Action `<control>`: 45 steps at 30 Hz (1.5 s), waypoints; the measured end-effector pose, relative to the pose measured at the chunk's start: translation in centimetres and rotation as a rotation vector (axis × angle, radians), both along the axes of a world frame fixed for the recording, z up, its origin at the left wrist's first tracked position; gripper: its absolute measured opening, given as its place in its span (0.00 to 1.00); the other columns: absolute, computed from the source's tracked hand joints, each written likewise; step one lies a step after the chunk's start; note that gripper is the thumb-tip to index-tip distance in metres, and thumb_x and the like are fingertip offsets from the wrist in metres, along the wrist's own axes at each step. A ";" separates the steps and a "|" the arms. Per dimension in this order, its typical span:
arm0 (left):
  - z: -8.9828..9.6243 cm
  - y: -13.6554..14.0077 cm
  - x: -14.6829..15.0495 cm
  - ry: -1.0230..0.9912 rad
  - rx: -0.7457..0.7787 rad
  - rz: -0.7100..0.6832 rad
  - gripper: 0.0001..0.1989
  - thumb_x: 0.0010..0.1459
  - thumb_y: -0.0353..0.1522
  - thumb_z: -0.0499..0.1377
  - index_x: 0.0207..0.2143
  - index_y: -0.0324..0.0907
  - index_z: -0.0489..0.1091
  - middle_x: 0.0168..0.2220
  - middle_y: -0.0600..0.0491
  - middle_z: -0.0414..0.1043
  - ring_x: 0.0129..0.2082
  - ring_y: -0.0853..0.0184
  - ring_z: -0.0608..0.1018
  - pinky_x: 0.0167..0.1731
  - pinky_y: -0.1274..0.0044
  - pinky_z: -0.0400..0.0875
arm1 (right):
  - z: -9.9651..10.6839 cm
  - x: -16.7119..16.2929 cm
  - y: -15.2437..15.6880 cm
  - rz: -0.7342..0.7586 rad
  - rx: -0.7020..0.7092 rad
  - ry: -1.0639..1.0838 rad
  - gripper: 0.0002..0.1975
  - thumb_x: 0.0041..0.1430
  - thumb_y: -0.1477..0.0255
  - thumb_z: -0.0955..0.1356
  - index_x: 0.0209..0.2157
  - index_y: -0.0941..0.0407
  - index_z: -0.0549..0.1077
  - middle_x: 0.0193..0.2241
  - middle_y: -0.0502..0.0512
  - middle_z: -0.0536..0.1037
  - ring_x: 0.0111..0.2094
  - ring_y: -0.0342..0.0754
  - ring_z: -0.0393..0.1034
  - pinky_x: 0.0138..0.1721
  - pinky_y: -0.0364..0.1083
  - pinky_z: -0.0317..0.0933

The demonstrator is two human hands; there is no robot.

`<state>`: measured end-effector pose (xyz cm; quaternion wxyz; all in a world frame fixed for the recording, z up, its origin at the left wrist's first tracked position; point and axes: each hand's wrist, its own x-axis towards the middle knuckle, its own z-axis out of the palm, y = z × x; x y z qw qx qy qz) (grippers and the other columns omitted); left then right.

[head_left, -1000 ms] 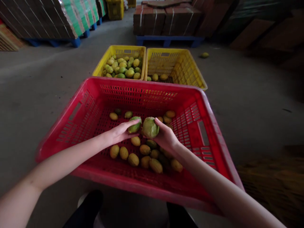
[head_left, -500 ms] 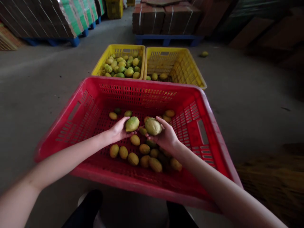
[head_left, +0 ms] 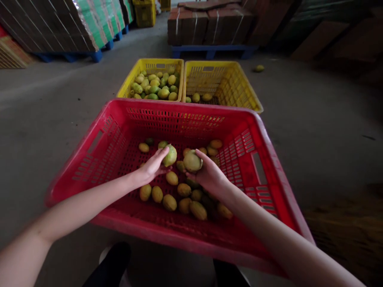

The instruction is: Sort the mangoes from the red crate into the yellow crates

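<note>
Above the red crate (head_left: 116,101), my left hand (head_left: 153,164) is closed around a green-yellow lemon (head_left: 170,155). To its right, my right hand (head_left: 208,171) grips a paler lemon (head_left: 192,161), thumb on top and fingers underneath. The two lemons are apart, with a small gap between them. Below the hands, several yellow lemons (head_left: 169,202) lie on the crate's slotted floor, most of them towards the near side. A dark green lemon (head_left: 149,141) sits farther back on the left. My right hand and forearm hide part of the pile.
Behind the red crate stand a yellow crate (head_left: 127,81) well filled with lemons and another yellow crate (head_left: 242,85) with a few at its bottom. One lemon (head_left: 259,68) lies on the floor. Strapped cardboard stacks (head_left: 191,26) rest on blue pallets (head_left: 211,52) farther back.
Both held lemons have been turned in my fingers, the left one showing a rounder end now. My hands stay at about the same place over the crate. The view has shifted slightly.
</note>
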<state>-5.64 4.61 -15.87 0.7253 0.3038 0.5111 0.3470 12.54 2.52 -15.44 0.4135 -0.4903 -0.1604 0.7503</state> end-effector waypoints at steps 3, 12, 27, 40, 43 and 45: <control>0.4 -0.5 0.0 0.118 0.535 -0.014 0.23 0.51 0.37 0.67 0.48 0.45 0.66 0.49 0.51 0.70 0.47 0.66 0.73 0.48 0.75 0.68 | 0.0 -0.2 -0.5 -0.032 0.337 -0.283 0.17 0.52 0.61 0.71 0.41 0.50 0.68 0.37 0.51 0.76 0.37 0.49 0.72 0.37 0.49 0.70; 0.7 -0.5 -1.0 0.469 1.125 -0.143 0.25 0.48 0.36 0.69 0.47 0.44 0.64 0.47 0.49 0.70 0.47 0.62 0.73 0.49 0.70 0.67 | 0.0 0.8 -0.8 -0.083 1.214 -1.085 0.21 0.52 0.67 0.73 0.46 0.49 0.66 0.46 0.56 0.68 0.49 0.55 0.66 0.49 0.56 0.65; 1.5 0.0 -1.0 0.233 0.704 -0.090 0.26 0.43 0.34 0.71 0.46 0.43 0.71 0.48 0.47 0.71 0.48 0.61 0.73 0.48 0.71 0.70 | 0.5 0.6 -0.5 -0.187 0.843 -0.687 0.27 0.38 0.66 0.78 0.41 0.50 0.66 0.42 0.51 0.70 0.43 0.50 0.68 0.42 0.50 0.68; 1.9 0.0 0.2 -0.267 -0.075 0.046 0.10 0.61 0.35 0.55 0.38 0.39 0.73 0.34 0.50 0.77 0.26 0.70 0.76 0.26 0.79 0.72 | 0.3 -0.4 -0.4 -0.004 0.250 0.049 0.16 0.43 0.64 0.75 0.34 0.54 0.73 0.29 0.48 0.77 0.28 0.44 0.70 0.26 0.41 0.64; 1.7 0.0 0.2 -0.244 -0.150 0.031 0.15 0.61 0.41 0.54 0.35 0.39 0.71 0.27 0.50 0.75 0.17 0.71 0.73 0.15 0.82 0.64 | 0.2 -0.7 -0.2 -0.058 0.127 0.089 0.11 0.48 0.64 0.74 0.32 0.53 0.73 0.26 0.46 0.77 0.25 0.43 0.69 0.25 0.42 0.63; 1.5 0.2 0.0 -0.264 -0.193 0.056 0.17 0.63 0.42 0.51 0.34 0.38 0.71 0.25 0.49 0.75 0.17 0.71 0.73 0.14 0.82 0.65 | 0.2 -0.7 0.1 -0.099 0.046 0.113 0.09 0.53 0.63 0.71 0.30 0.53 0.73 0.26 0.46 0.77 0.26 0.43 0.69 0.27 0.42 0.65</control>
